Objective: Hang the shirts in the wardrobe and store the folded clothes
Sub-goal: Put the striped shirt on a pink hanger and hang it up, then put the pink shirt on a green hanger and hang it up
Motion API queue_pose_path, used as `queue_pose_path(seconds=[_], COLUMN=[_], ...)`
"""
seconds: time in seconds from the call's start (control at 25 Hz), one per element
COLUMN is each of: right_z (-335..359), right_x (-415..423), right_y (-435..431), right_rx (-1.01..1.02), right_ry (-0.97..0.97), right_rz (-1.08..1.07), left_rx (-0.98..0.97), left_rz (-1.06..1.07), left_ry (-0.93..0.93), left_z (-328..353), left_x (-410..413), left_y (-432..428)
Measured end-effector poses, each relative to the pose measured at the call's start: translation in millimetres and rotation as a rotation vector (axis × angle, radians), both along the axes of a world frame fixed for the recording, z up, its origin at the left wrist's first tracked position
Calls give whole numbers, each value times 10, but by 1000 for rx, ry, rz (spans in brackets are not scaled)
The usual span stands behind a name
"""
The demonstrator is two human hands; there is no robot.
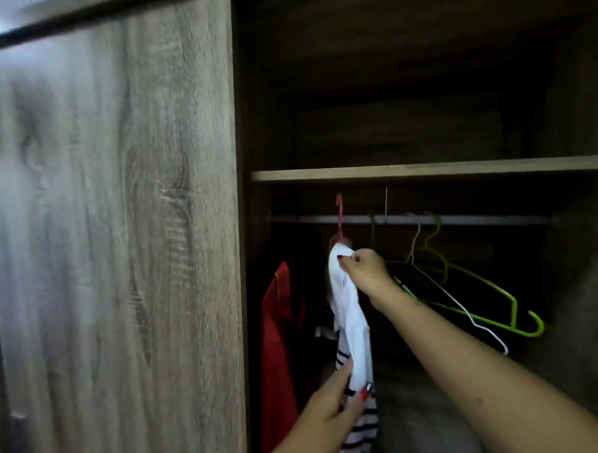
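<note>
Right forearm sweeps in from five o'clock, and up at its end the right hand (361,268) is pinched shut on the shoulder of the white shirt with a navy-striped hem (350,326), just below the neck of the pink plastic hanger (339,214). Down at six o'clock the left hand (333,413) closes finger and thumb on the lower cloth where the white meets the stripes, drawing it straight.

That pink hanger's hook is up at the silver metal wardrobe rail (461,219); whether it is fully seated over the rail is hard to tell in this gloom. So the shirt hangs in the wardrobe's lower bay, under the pale wooden shelf (425,169), at seven o'clock from the bare lime-green plastic hanger (482,287) and thin white wire hanger (465,308), and at three o'clock from the red garment (278,330) already hanging.

Handling-wise, this looks light, soft and floppy: it folds wherever it is not supported, and a smooth hanger would likely let it slide. Best hold, by my reckoning, is the seam at the shoulder or the collar, where the cloth is doubled, with the other hand low to smooth it. Tugging the hem too hard could drag it off. Left of it all stands the grey-brown wood-grain wardrobe door (119,234).
</note>
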State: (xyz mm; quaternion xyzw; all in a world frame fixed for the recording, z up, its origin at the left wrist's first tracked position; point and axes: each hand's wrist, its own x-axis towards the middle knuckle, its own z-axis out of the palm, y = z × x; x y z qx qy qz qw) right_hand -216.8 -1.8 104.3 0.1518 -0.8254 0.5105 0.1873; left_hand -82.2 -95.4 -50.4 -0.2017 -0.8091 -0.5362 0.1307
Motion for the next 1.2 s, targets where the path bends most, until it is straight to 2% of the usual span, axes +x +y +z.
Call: queue_pose_path(seconds=[0.12,0.2,0.4,0.48,0.68,0.76,0.84,0.92,1.04,1.2], right_z=[-71,-190,-393,-377,-504,-603,-698,-758,-995,-1452], right_x=[-173,-261,-330,-290,-113,104,397,802,1364,1903], right_y=[-234,-329,-412,-426,-344,-305,-365,-540,-1106,-2249], right_rx=[91,147,165,163,148,63,-29,-95,-123,-55], right_ry=[-42,-59,-89,-69,110,310,563,701,643,473], right_rz=[-20,1,143,134,24,-8,56,193,521,850], left_rx=[-35,-23,60,69,138,188,218,234,271,231], left_rz=[52,105,87,98,138,187,240,278,434,845], left_ry=[19,-44,-128,-128,-135,-137,-149,-170,-210,-215], left_z=[-129,-168,-200,-197,-229,-305,-426,-546,-697,-986], left_x=[-132,-191,-194,-201,-169,-39,202,561,1241,2188], left_y=[-107,-204,-316,-336,-318,-352,-488,-700,-1299,-2430])
